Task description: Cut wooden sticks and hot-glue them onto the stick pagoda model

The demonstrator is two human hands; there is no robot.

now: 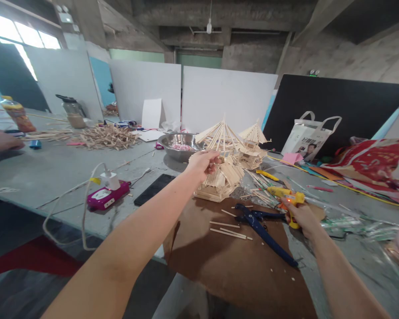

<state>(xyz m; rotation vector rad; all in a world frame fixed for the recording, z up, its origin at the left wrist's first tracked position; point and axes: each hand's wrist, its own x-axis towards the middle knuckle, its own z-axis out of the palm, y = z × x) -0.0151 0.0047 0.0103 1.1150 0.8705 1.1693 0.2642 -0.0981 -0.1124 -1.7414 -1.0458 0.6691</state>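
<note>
My left hand (202,165) reaches out to a small pavilion model (216,181) of pale wooden sticks, with a pointed, ribbed roof (221,135). Its fingers are curled together beside the model, below that roof; what is in them, if anything, is hidden. On the right, my right hand (301,217) is closed around a yellow glue gun (286,195) with a glowing orange light. Dark blue cutters (264,230) lie just left of this hand on a brown board (226,270). Several loose sticks (231,231) are on the board too.
Behind the model stand a second stick pavilion (252,153) and a metal bowl (177,146). A black phone (154,188) and a purple power strip (108,195) with cables lie left. A yellow utility knife (267,175) lies right. Another person's hand (3,144) is far left.
</note>
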